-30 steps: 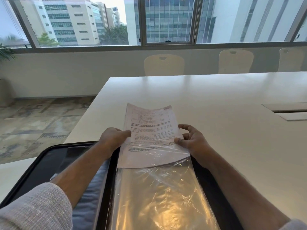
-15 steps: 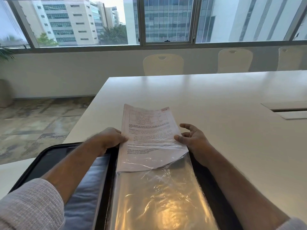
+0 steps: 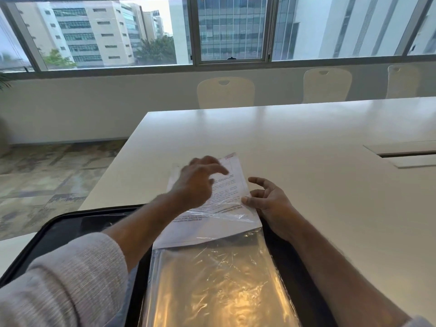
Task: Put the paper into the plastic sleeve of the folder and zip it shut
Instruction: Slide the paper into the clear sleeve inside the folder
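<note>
1. The paper (image 3: 232,185) is lying half inside the plastic sleeve (image 3: 219,279) of the open folder (image 3: 59,234), its top sticking out toward 12 o'clock.
2. The left hand (image 3: 195,182) is hovering over the paper, fingers loose, grasping nothing.
3. The right hand (image 3: 269,201), at 3 o'clock, is pinching the sleeve's edge.

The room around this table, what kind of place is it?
Probably an office meeting room: a long white table with a cable hatch, a row of matching chairs behind it, and wide windows facing tall office buildings.
</note>
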Tool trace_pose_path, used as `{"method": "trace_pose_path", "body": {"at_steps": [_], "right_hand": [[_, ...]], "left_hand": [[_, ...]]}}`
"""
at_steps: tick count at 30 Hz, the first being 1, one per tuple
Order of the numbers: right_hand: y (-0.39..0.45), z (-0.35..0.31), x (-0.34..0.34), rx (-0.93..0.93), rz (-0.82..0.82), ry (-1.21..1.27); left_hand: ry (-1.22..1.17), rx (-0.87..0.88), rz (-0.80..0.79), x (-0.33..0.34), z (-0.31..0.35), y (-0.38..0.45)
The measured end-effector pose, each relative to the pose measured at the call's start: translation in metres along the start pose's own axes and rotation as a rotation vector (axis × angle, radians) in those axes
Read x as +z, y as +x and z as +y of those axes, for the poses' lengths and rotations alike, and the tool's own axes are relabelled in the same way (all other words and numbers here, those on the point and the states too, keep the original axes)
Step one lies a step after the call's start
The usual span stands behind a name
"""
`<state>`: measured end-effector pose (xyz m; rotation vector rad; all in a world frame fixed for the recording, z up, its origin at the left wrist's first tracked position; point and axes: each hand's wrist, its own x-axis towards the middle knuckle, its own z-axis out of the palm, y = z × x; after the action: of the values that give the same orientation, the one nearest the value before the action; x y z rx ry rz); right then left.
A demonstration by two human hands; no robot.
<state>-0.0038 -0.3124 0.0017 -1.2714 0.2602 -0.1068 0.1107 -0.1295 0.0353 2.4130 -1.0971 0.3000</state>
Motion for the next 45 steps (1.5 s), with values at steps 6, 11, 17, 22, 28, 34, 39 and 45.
{"method": "trace_pose_path", "body": {"at_steps": [6, 11, 17, 22, 28, 34, 39, 45], "right_hand": [[-0.001, 0.003, 0.0, -0.021, -0.008, 0.013], [0.0, 0.003, 0.001, -0.023, 0.036, -0.014], [-0.002, -0.001, 0.003, -0.035, 0.058, 0.004], [-0.005, -0.001, 0.006, -0.063, 0.088, 0.019], [-0.004, 0.001, 0.005, -0.067, 0.085, 0.023], [0.0, 0.003, 0.002, -0.092, 0.041, 0.037], [0.0, 0.004, 0.001, -0.097, 0.013, 0.012], [-0.001, 0.004, 0.0, -0.085, 0.031, -0.02]], "left_hand": [[0.277, 0.354, -0.346, 0.016, 0.034, 0.037], [0.325, 0.36, -0.367, 0.016, 0.04, 0.046], [0.225, 0.327, -0.376, 0.015, 0.039, 0.044], [0.154, 0.243, -0.342, 0.014, 0.036, 0.046], [0.091, -0.159, -0.321, 0.017, 0.003, 0.047], [-0.009, 0.038, -0.256, 0.026, -0.003, 0.029], [0.279, 0.394, -0.303, 0.019, 0.026, 0.044], [0.297, 0.308, -0.329, 0.02, 0.038, 0.047]]}}
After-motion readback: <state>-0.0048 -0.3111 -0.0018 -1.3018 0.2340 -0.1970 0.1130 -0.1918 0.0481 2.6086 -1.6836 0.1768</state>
